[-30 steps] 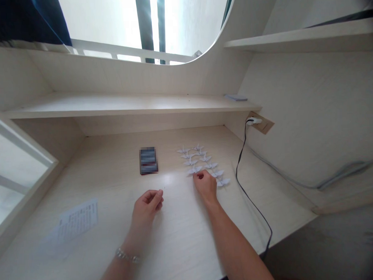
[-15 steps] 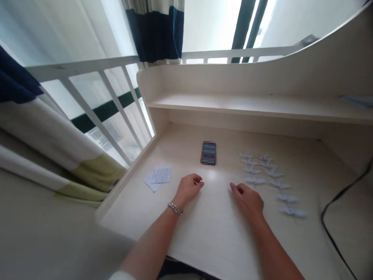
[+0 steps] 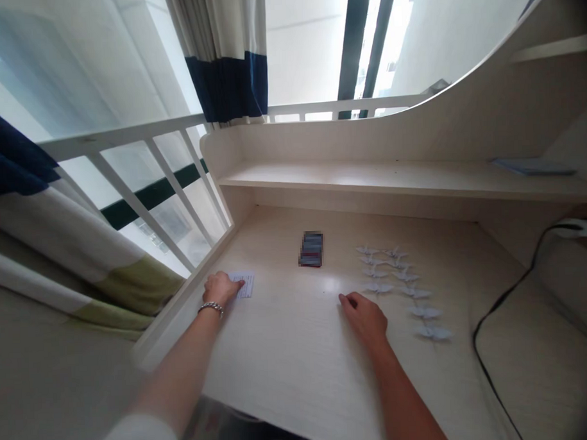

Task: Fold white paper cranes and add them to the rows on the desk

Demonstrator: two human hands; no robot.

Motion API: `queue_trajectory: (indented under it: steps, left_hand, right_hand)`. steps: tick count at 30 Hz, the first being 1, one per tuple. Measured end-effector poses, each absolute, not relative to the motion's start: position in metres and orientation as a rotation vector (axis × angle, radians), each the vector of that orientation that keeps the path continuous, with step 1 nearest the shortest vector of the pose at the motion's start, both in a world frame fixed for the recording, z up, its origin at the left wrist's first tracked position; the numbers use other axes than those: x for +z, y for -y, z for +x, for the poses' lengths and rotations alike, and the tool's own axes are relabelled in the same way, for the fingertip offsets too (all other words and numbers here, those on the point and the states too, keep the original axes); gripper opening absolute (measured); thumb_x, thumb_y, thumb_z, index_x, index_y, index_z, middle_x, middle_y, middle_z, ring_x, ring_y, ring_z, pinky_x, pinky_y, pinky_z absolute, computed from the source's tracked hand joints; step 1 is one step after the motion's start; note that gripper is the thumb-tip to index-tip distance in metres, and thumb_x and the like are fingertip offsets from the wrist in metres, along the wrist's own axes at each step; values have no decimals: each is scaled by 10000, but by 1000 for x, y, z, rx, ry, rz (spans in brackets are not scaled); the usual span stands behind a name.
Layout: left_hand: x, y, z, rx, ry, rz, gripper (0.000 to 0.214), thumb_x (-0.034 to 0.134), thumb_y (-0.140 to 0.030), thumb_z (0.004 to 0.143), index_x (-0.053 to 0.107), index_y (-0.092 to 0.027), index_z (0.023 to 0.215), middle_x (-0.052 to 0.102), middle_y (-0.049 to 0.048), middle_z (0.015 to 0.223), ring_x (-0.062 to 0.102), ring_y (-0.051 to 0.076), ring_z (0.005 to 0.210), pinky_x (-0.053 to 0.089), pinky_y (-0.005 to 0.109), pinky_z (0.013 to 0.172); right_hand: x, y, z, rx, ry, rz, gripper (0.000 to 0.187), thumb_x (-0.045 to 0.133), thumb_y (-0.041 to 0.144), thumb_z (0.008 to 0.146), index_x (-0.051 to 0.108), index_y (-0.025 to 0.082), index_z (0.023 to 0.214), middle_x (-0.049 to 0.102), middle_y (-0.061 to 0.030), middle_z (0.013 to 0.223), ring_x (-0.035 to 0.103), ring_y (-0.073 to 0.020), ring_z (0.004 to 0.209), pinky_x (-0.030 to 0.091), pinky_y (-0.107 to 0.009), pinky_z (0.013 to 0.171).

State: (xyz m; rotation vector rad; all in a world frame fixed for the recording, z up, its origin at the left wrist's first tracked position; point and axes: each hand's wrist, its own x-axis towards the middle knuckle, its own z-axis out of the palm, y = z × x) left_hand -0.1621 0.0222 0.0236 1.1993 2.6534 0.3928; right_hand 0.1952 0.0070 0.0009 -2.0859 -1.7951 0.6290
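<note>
Two small squares of written-on paper (image 3: 246, 284) lie overlapping at the left of the desk. My left hand (image 3: 221, 289), with a silver chain bracelet at the wrist, rests over them and hides much of the pair. Its thumb points right across the upper sheet, apart from the other fingers. Near the desk's middle, my right hand (image 3: 367, 317) is closed in a loose curl, with nothing visible in it. Just beyond and to its right, several small folded paper cranes (image 3: 405, 276) stand in two rows.
A phone-like dark rectangle (image 3: 311, 249), blurred out, lies toward the back of the pale desk (image 3: 279, 362). A black cable (image 3: 492, 312) runs down the right side. Behind is a raised shelf (image 3: 350, 177) with a flat bluish item (image 3: 532, 167). Curtains (image 3: 97, 265) hang left.
My left hand has moved left from the desk's middle onto the paper squares. The right hand stays curled in about the same place. The view has turned slightly right.
</note>
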Motion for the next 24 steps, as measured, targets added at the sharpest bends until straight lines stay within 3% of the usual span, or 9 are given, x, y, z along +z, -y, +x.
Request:
queue_trajectory:
  steps: [5, 12, 15, 19, 22, 24]
  left_hand:
    - [25, -34, -165, 394, -2624, 1144, 410, 736, -398, 460, 625, -130, 750, 665, 205, 880, 606, 366, 876, 423, 360, 648]
    - [42, -23, -152, 679, -2594, 1153, 493, 740, -373, 475, 600, -161, 898, 663, 169, 953, 595, 347, 928, 431, 370, 698]
    - [49, -12, -134, 873, -2477, 1166, 509, 720, -378, 543, 571, -154, 975, 677, 135, 916, 639, 273, 825, 460, 333, 675]
    - [40, 9, -82, 1070, -2181, 1149, 519, 656, -432, 645, 521, -142, 1054, 697, 90, 849, 661, 184, 665, 497, 275, 583]
    - [22, 26, -36, 1270, -1635, 934, 444, 711, -404, 598, 585, -106, 901, 698, 121, 807, 662, 211, 666, 517, 311, 594]
    - [11, 33, -15, 1268, -1487, 895, 404, 740, -384, 563, 619, -107, 831, 702, 114, 769, 658, 218, 648, 516, 319, 583]
  right_hand:
    - [2, -7, 196, 630, 1795, -2068, 361, 390, 515, 811, 674, 292, 812, 688, -25, 813, 606, -213, 765, 331, -272, 568]
    - [3, -6, 200, 659, 1742, -2010, 314, 414, 471, 813, 667, 286, 790, 683, -18, 785, 601, -209, 752, 358, -278, 588]
    - [3, -5, 194, 721, 1675, -1873, 303, 430, 457, 809, 660, 262, 777, 674, -17, 771, 595, -205, 735, 386, -291, 621]
    - [-4, 0, 166, 1062, 1556, -1403, 315, 477, 463, 790, 649, 200, 817, 658, -39, 785, 594, -177, 723, 434, -285, 691]
    - [-14, 4, 143, 1555, 1322, -1146, 416, 528, 533, 728, 612, 176, 923, 642, -45, 770, 595, -170, 653, 456, -267, 559]
    - [-20, 4, 136, 1691, 1198, -1109, 420, 582, 554, 662, 608, 166, 823, 601, -17, 643, 547, -151, 534, 411, -246, 451]
